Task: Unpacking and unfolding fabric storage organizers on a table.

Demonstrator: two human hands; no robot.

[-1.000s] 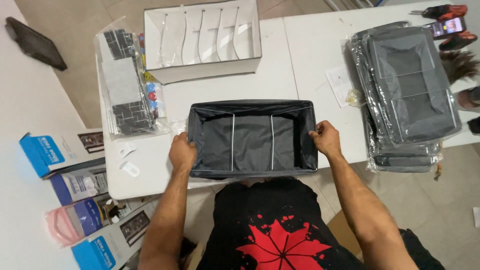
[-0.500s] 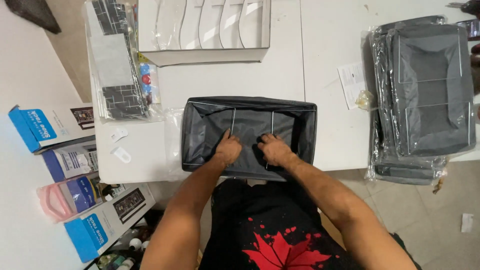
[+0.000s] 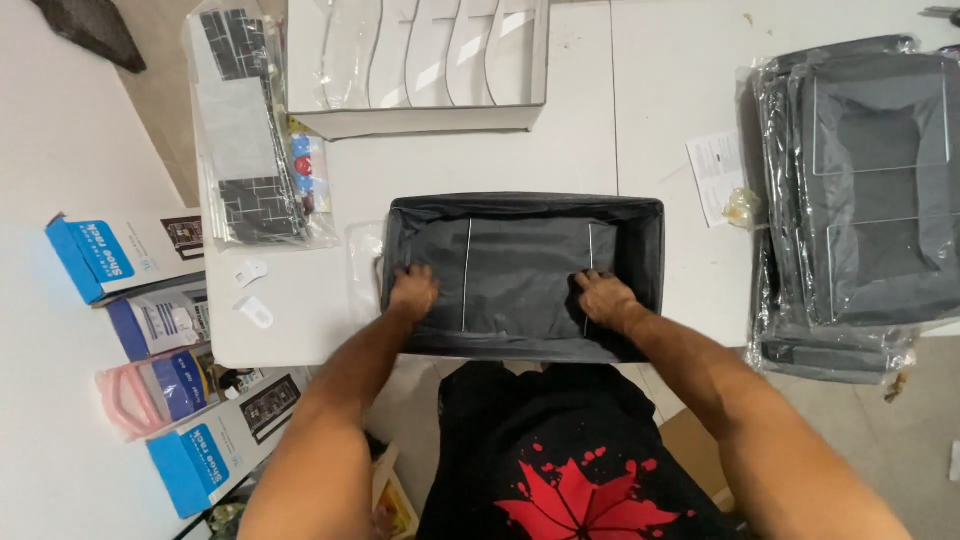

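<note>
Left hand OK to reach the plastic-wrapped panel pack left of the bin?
Probably yes. The left hand presses the floor inside the dark fabric bin; the panel pack lies close beyond its left wall, nothing between but that low wall.

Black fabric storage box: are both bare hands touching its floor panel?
Touching. The head view shows the left hand and right hand pressed flat on the floor panel inside the black fabric storage box.
</note>
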